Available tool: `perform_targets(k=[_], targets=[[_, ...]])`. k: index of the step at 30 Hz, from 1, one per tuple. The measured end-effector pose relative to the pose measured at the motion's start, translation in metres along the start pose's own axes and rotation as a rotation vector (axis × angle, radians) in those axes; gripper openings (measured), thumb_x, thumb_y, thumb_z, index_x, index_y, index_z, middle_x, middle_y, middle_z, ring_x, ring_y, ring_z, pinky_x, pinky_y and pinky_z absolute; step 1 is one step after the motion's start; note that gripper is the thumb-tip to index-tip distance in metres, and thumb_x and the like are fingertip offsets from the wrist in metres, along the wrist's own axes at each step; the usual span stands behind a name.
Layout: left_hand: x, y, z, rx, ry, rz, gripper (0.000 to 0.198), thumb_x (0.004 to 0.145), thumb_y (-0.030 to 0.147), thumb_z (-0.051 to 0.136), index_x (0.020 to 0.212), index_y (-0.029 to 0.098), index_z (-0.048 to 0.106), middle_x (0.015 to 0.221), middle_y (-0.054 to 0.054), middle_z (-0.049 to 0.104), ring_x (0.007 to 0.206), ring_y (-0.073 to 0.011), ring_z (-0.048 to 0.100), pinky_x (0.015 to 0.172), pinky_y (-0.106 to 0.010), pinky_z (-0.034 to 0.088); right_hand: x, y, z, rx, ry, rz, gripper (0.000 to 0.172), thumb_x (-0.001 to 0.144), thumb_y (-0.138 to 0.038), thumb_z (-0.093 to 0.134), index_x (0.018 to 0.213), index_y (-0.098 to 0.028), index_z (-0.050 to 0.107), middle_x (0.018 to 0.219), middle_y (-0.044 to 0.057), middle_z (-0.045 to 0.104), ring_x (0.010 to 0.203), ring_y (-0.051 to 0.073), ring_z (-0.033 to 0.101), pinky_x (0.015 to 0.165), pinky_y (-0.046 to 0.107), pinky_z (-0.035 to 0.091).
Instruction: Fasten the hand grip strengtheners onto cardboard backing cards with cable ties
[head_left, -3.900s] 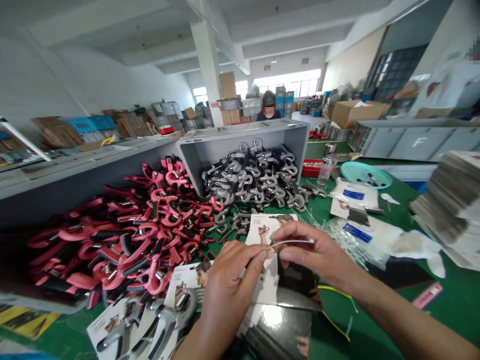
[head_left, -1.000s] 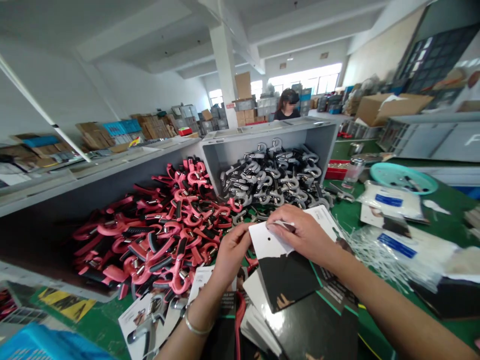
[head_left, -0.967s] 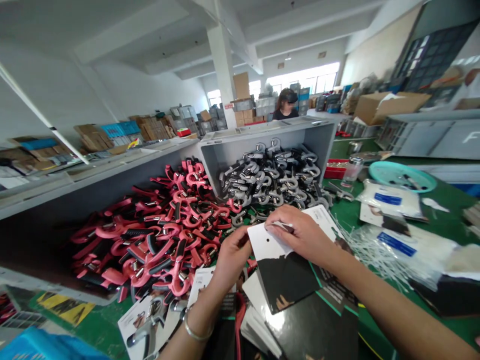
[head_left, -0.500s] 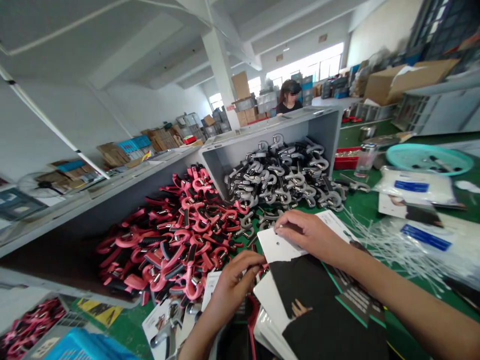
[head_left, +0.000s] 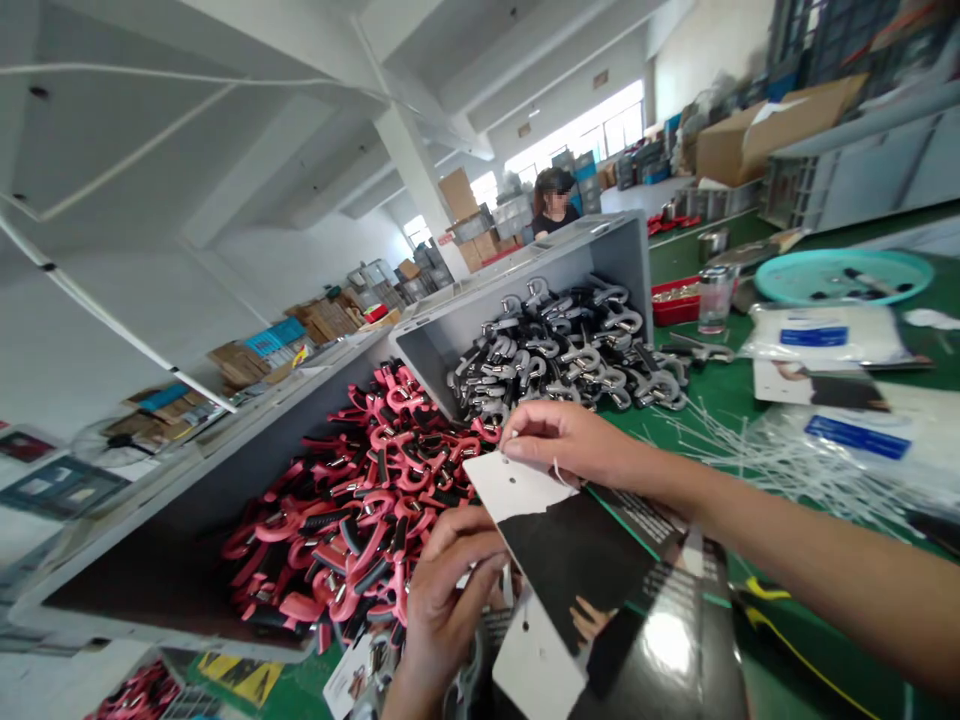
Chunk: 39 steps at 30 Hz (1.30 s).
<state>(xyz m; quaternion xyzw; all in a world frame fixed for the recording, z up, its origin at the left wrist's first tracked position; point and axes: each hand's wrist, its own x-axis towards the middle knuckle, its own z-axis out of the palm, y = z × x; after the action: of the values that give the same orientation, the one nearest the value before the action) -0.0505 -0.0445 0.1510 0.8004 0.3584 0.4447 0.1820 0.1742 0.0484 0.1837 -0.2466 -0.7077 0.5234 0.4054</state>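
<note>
My right hand [head_left: 574,440] is closed in a pinch at the white top corner of a printed backing card [head_left: 577,550]. A thin white cable tie [head_left: 559,472] curves out beneath its palm, and a small white bit shows at the fingertips. My left hand [head_left: 454,590] is curled at the card's left edge, its fingertips partly behind the card; what they grip is hidden. Under the top card lies another white-cornered card [head_left: 536,655] with a hole. Pink hand grips [head_left: 375,500] are heaped just beyond my left hand.
A grey crate [head_left: 247,420] holds the pink grips; a second crate [head_left: 517,265] holds grey ones [head_left: 555,350]. Loose cable ties [head_left: 765,470] lie to the right, by yellow-handled pliers [head_left: 780,630], plastic bags [head_left: 825,335] and a turquoise tray [head_left: 840,265]. A person [head_left: 555,205] is beyond the crates.
The view has tilted and shifted. The top card and my right hand have moved left in view, with more white tie showing. My left hand has come lower beside the card.
</note>
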Motion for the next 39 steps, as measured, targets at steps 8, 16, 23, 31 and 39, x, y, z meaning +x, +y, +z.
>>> perform_targets(k=[8,16,23,31,39], targets=[[-0.033,-0.006,-0.002,0.062,-0.03,-0.019,0.033,0.088,0.012,0.059,0.115,0.028,0.069,0.109,-0.009,0.069,0.106,-0.0257,0.062,0.089,-0.037,0.051,0.007,0.012,0.032,0.194,-0.215,0.065,0.029,0.086,-0.045,0.064,0.093,-0.018,0.061,0.066,-0.005,0.051,0.047,0.006,0.042,0.041,0.017,0.033],[-0.046,-0.005,0.0,0.002,0.353,-0.101,0.032,0.087,0.011,0.061,0.116,0.025,0.063,0.114,-0.009,0.063,0.108,-0.0223,0.061,0.091,-0.037,0.051,0.008,0.017,0.033,0.112,-0.187,0.045,0.03,0.086,-0.047,0.065,0.092,-0.017,0.064,0.076,0.0,0.06,0.057,0.008,0.048,0.047,0.019,0.038],[-0.066,0.02,-0.013,0.176,-0.032,0.087,0.043,0.087,0.004,0.054,0.125,0.022,0.063,0.123,-0.012,0.064,0.111,-0.0242,0.064,0.089,-0.031,0.053,0.006,0.015,0.032,0.16,-0.176,0.082,0.031,0.085,-0.047,0.066,0.094,-0.018,0.063,0.073,-0.003,0.055,0.051,0.007,0.044,0.042,0.017,0.034],[-0.043,0.009,0.015,-0.012,0.265,-0.448,0.028,0.085,0.014,0.063,0.108,0.027,0.074,0.099,-0.003,0.075,0.088,-0.0227,0.069,0.079,-0.031,0.053,0.002,0.014,0.038,0.06,-0.225,0.012,0.024,0.09,-0.039,0.061,0.098,-0.018,0.068,0.074,-0.001,0.062,0.055,0.008,0.048,0.05,0.02,0.036],[-0.046,0.002,0.026,-0.362,0.307,-0.584,0.026,0.077,0.017,0.073,0.102,0.022,0.077,0.102,-0.003,0.075,0.09,-0.0231,0.068,0.085,-0.033,0.053,-0.002,0.007,0.038,-0.166,-0.204,-0.109,0.019,0.092,-0.031,0.059,0.096,-0.017,0.07,0.083,0.0,0.067,0.071,0.012,0.058,0.067,0.022,0.041]])
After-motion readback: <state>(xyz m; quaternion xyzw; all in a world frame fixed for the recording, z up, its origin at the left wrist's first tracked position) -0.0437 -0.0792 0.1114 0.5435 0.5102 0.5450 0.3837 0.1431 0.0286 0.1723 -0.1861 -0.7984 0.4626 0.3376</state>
